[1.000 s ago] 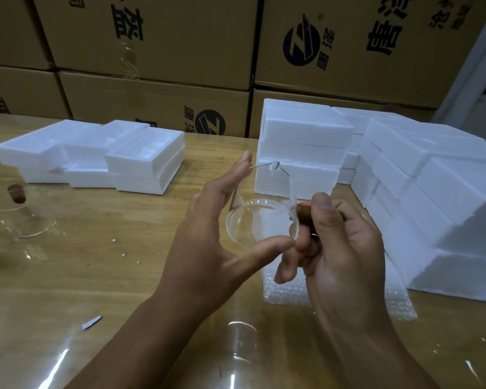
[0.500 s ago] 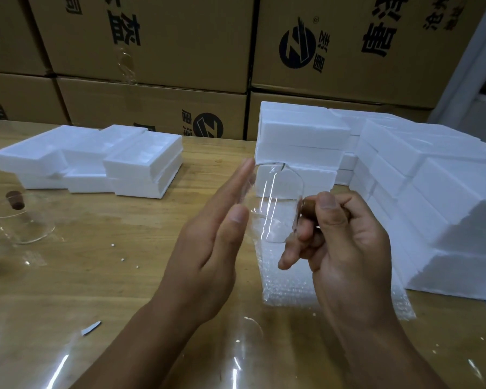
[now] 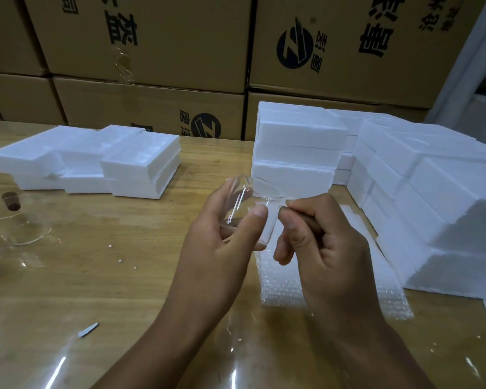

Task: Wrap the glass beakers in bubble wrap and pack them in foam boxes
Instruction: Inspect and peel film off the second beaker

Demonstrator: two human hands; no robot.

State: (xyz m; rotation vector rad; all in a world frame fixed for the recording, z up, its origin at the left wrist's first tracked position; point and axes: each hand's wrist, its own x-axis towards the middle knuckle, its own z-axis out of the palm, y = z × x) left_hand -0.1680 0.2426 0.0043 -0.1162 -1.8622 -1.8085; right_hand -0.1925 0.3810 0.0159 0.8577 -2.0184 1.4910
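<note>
A clear glass beaker (image 3: pixel 246 209) is held above the wooden table, its spout rim turned up and to the right. My left hand (image 3: pixel 222 242) curls round its body, thumb in front. My right hand (image 3: pixel 317 242) pinches a brown wooden handle (image 3: pixel 306 220) fixed to the beaker's right side. Beneath the hands a sheet of bubble wrap (image 3: pixel 314 287) lies flat on the table. White foam boxes (image 3: pixel 298 147) are stacked just behind the beaker. Another glass beaker (image 3: pixel 17 226) with a brown handle stands at the far left.
Open foam trays (image 3: pixel 141 167) sit at the back left. A long row of stacked foam boxes (image 3: pixel 438 197) runs down the right side. Cardboard cartons (image 3: pixel 152 46) form a wall behind the table. A small grey scrap (image 3: pixel 88 330) lies on the wood at lower left.
My left hand went from spread fingers beside the beaker to curling round its body. The beaker turned from showing its round mouth to lying more on its side.
</note>
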